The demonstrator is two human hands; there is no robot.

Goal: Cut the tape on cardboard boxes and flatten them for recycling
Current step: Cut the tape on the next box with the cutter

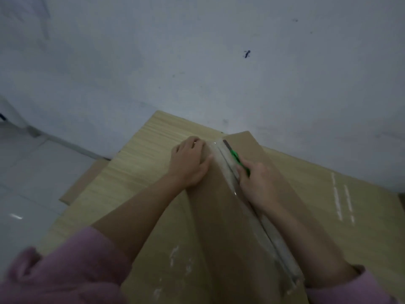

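Steadying the brown cardboard box (214, 216) with our flat, released left hand (190, 163), our right hand (255, 183) grasps the green utility knife (237, 160), slitting the clear tape seam (228, 170).

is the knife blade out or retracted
Out. A dark blade extends from the green knife in the right hand, lying along the clear tape on the box seam; the left hand presses the box.
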